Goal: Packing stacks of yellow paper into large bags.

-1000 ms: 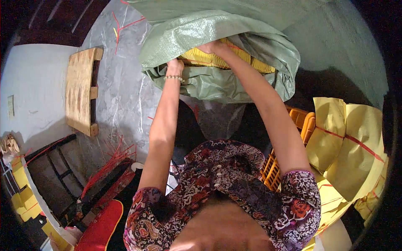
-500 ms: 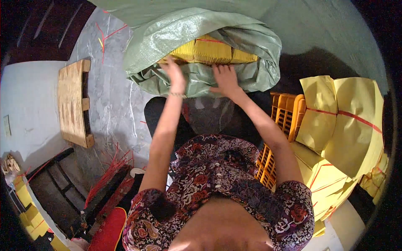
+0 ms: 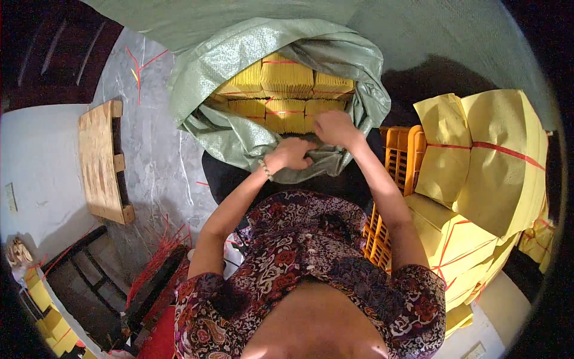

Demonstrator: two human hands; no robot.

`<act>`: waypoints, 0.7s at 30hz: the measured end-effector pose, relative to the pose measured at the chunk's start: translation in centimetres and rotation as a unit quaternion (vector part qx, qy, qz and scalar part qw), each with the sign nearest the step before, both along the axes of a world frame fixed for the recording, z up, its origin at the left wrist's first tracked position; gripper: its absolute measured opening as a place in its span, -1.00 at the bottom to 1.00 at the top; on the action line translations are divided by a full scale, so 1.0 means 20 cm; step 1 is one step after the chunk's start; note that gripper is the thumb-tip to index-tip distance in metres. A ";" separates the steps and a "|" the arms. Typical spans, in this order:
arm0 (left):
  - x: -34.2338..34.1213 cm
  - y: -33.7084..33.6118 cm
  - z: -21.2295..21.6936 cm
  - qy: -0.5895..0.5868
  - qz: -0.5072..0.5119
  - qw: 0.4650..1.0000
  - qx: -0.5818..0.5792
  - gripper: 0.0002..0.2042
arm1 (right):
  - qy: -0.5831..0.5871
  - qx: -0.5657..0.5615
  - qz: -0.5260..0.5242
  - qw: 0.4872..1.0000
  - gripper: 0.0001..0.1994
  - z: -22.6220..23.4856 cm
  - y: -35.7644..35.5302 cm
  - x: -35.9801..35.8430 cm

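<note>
Two hands meet at the near lip of a green woven sack [image 3: 239, 72], which lies open just ahead of them. The left hand [image 3: 293, 154] is curled shut, pinching a fold of the sack's edge; a beaded bracelet [image 3: 265, 170] sits on its wrist. The right hand [image 3: 335, 127], touching or nearly touching the left, rests with bent fingers on the same fabric, though whether it grips the cloth cannot be told. Just beyond both hands, inside the sack's mouth, lie yellow paper bundles [image 3: 287, 90] tied with red string, packed side by side in rows. To the right of the right hand stands an orange plastic crate [image 3: 399, 157], and farther right a pile of large yellow paper stacks [image 3: 496, 161] bound with red string. Well to the left of the left hand, a wooden pallet [image 3: 98, 158] lies on the grey floor [image 3: 161, 161]
</note>
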State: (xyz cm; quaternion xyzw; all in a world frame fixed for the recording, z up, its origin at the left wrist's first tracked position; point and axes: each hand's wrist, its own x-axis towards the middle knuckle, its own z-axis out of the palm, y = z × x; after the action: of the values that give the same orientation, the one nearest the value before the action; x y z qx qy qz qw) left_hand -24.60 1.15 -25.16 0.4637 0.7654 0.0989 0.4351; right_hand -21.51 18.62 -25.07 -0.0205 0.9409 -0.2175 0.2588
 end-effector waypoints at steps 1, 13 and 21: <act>0.03 0.03 0.00 0.007 0.002 0.998 0.059 -0.49 | 0.166 0.040 0.009 0.985 -0.73 -0.15 0.01 -0.02; -0.02 0.16 0.04 0.008 0.042 0.999 0.034 -0.59 | -0.147 0.186 0.025 0.971 -0.63 -0.34 0.51 -0.13; -0.12 0.12 0.06 -0.086 0.055 0.989 0.110 -0.45 | -0.080 0.009 0.068 0.994 -0.61 -0.13 0.65 -0.17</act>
State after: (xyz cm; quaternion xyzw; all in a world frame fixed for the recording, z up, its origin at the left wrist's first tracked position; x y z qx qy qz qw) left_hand -26.91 3.63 -24.00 0.4554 0.7340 0.2458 0.4398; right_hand -24.83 31.53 -27.68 -0.0650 0.9156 -0.1918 0.3473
